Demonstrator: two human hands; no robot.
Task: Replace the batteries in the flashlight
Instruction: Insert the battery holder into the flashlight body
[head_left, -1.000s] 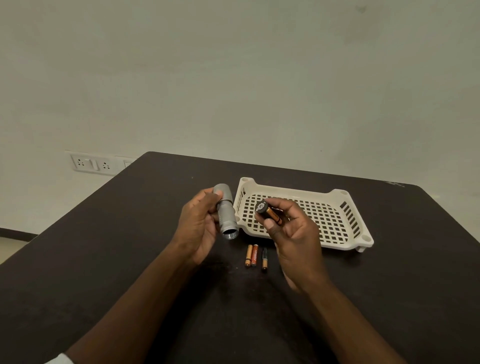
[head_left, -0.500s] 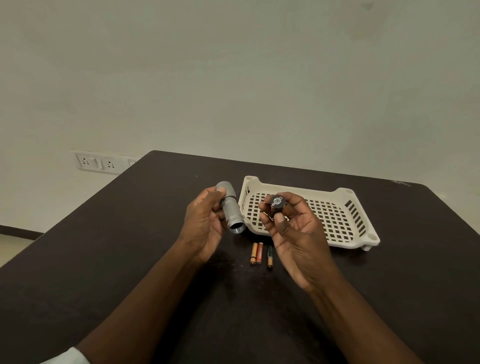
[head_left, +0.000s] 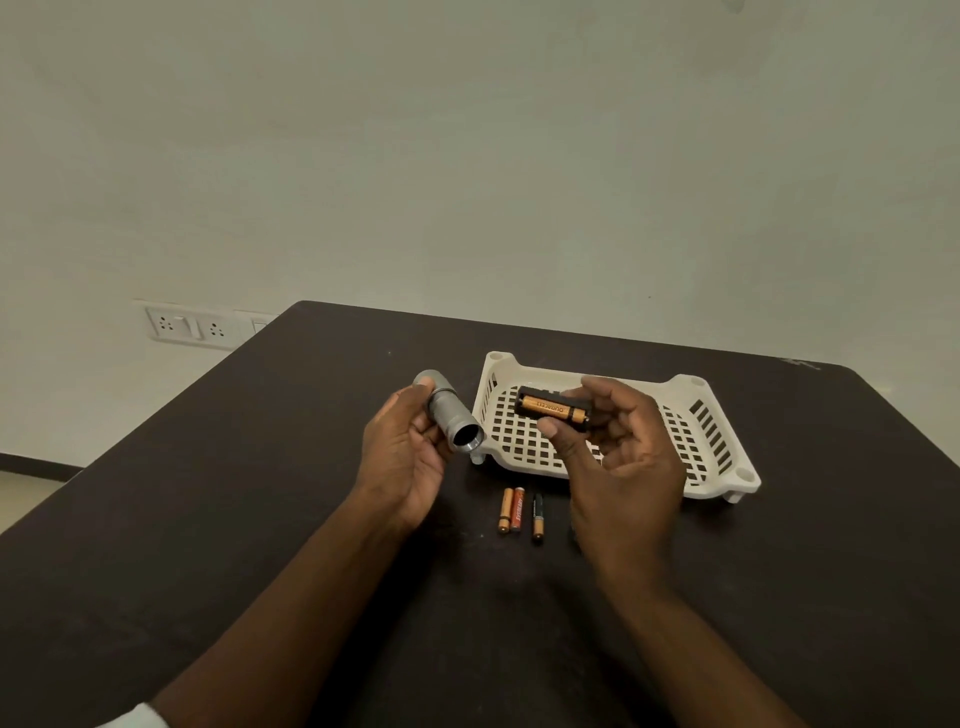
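Three loose batteries (head_left: 519, 512) lie side by side on the dark tabletop (head_left: 260, 519), nearest the person, between the two forearms. Just beyond them, the left hand (head_left: 405, 457) keeps a clenched grip on the silver flashlight body (head_left: 449, 413), its open threaded end tilted toward the right. The right hand (head_left: 618, 457) pinches a black battery holder (head_left: 553, 408) sideways, one orange cell showing in its slot, held above the white slotted tray (head_left: 722, 457). The flashlight appears already opened and its holder out; whether the cells in the holder are fresh or spent cannot be told. Reinserting the holder and closing the flashlight seem left to do.
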